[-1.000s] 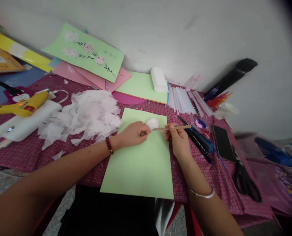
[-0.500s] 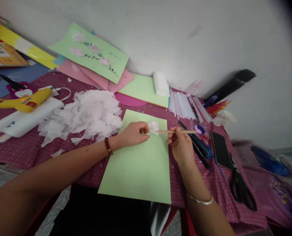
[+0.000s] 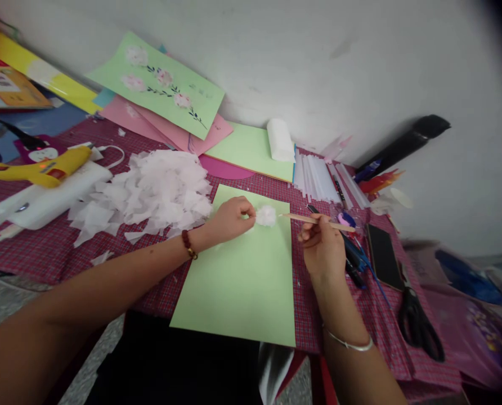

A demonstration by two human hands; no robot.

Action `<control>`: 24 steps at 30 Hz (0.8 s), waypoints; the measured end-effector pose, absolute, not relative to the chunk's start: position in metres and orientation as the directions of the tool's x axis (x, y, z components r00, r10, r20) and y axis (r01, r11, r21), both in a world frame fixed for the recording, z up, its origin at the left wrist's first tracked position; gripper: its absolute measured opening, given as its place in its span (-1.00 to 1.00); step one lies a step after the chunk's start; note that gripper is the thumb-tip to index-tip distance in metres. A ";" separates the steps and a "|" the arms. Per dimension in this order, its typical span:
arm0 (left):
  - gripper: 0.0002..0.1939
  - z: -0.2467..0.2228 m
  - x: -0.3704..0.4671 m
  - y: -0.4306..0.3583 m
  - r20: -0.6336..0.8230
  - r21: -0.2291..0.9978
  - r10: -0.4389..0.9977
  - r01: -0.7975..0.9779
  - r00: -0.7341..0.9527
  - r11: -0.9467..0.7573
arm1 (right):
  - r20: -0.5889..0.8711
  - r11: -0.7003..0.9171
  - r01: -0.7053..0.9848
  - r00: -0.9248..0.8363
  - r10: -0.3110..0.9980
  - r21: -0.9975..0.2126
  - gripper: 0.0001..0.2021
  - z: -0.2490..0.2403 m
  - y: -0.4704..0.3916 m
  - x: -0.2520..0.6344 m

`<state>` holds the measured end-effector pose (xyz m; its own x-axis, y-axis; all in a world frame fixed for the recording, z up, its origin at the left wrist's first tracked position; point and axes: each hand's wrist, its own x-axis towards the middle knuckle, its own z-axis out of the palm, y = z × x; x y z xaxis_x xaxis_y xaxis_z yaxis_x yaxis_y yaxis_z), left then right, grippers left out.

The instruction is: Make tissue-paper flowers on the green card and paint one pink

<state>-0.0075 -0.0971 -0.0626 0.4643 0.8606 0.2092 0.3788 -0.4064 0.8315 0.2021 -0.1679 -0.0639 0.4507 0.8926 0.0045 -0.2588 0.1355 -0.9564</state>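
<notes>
White flower beside pinched left hand, contents indistinct; thin stick gripped in right hand.

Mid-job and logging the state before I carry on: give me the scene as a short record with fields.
Left hand: fingertips at the left edge of the white paper flower; whether they grip it is unclear
Right hand: holding a wooden stick, pointed end toward the flower's right edge
Work surface: green sheet, flower near its far edge
Left of sheet: pile of white paper pieces; beyond it, yellow glue gun
Right side: dark phone, black-handled scissors
</notes>
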 end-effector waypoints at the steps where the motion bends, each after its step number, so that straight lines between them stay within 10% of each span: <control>1: -0.91 -0.061 -0.010 -0.096 0.138 0.872 0.880 0.365 0.454 -0.325 | 0.001 0.133 -0.263 0.449 0.893 -0.956 -0.81 -0.064 -0.168 0.204; 15: -0.79 -0.050 -0.010 -0.109 -0.297 0.901 0.707 -0.058 0.642 0.431 | 0.105 0.101 0.053 0.084 0.991 -0.993 -0.81 -0.056 -0.185 0.182; 24: -0.80 -0.051 -0.006 -0.119 -0.201 0.974 0.727 0.052 0.657 0.222 | 0.165 0.142 0.272 0.063 0.984 -0.952 -0.79 -0.057 -0.183 0.173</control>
<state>-0.0056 -0.1193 -0.0514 0.6569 0.7266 -0.2012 0.0521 0.2224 0.9736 0.1731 -0.1826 -0.0575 0.0630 0.9842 0.1652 0.2722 0.1423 -0.9517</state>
